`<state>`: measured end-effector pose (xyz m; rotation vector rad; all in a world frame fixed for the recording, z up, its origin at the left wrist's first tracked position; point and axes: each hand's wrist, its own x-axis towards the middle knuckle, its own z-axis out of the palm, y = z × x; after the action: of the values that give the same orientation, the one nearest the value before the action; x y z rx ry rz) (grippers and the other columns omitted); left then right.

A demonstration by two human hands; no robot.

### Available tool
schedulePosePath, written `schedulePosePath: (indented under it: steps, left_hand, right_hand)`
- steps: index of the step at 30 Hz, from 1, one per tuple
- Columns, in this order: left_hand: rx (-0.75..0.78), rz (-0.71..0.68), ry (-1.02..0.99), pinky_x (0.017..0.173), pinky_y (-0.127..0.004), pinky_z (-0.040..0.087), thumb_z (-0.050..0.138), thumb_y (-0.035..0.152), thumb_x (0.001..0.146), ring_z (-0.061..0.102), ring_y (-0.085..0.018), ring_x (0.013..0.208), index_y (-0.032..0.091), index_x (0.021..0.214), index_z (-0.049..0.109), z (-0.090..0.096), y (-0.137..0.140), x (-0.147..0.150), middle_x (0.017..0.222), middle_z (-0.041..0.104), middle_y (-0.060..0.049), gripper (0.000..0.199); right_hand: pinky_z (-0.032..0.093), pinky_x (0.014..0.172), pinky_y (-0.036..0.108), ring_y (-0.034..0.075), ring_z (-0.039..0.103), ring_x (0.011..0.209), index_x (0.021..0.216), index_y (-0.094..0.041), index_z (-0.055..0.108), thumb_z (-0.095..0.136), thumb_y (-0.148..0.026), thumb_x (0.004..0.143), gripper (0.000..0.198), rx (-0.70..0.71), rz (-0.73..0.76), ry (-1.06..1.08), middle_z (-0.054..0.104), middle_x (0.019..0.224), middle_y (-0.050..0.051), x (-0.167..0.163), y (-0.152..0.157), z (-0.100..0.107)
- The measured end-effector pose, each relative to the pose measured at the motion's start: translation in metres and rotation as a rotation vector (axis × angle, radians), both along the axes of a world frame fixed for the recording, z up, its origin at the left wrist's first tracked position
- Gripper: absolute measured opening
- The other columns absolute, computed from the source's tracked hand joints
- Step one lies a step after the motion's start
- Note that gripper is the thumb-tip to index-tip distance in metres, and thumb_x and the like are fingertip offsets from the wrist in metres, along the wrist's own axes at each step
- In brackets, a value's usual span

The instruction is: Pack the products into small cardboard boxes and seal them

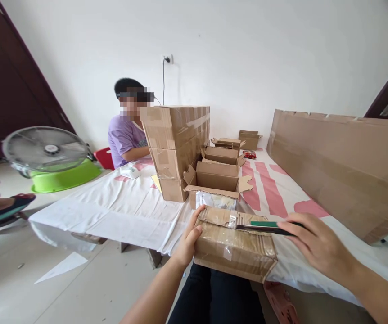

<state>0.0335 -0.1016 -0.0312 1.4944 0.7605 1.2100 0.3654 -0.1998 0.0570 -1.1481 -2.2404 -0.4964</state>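
A taped cardboard box (234, 245) is tilted at the table's near edge, above my lap. My left hand (189, 238) grips its left end, thumb on the near face and fingers over the top. In my right hand (315, 238) is a slim green and black utility knife (264, 224), its dark tip at the clear tape (232, 219) on the box's top seam. Whether the tip has gone into the tape, I cannot tell. Just behind the box lies a shiny plastic packet (216, 200), partly hidden, against an open carton (217, 174).
Stacked taped boxes (170, 164) stand left of a row of open cartons. A large cardboard panel (339, 166) rises at the right. A person in a purple shirt (123, 135) sits behind the stack. A fan (47, 148) and green basin (65, 175) are at left.
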Motion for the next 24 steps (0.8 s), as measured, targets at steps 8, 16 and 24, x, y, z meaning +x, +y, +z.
schedulePosePath:
  steps: [8,16,24]
  left_hand:
    - [0.019,0.030,-0.003,0.119,-0.046,0.015,0.046,0.048,0.088,0.022,-0.032,0.145,0.020,0.143,0.039,-0.003,0.002,0.003,0.153,0.039,-0.007,0.063]
    - [0.025,0.047,-0.037,0.119,-0.047,0.012,0.048,0.049,0.087,0.025,-0.033,0.144,0.021,0.141,0.043,-0.003,0.001,0.004,0.152,0.040,-0.007,0.061]
    - [0.029,0.043,0.000,0.119,-0.048,0.012,0.048,0.052,0.086,0.024,-0.033,0.144,0.020,0.141,0.042,-0.002,0.003,0.003,0.152,0.039,-0.008,0.064]
  right_hand:
    - [0.052,0.084,0.045,0.029,0.063,0.099,0.114,-0.028,0.056,0.050,-0.047,0.090,0.032,-0.079,-0.423,0.215,0.061,0.108,0.010,0.121,-0.040,-0.092]
    - [0.049,0.093,0.047,0.032,0.063,0.103,0.107,-0.018,0.062,0.047,-0.038,0.078,0.039,-0.438,-0.704,0.353,0.068,0.108,0.014,0.133,0.005,-0.166]
    - [0.054,0.079,0.041,0.030,0.062,0.107,0.102,-0.021,0.065,0.045,-0.049,0.085,0.038,-0.425,-0.413,0.491,0.068,0.110,0.011,0.033,0.053,-0.057]
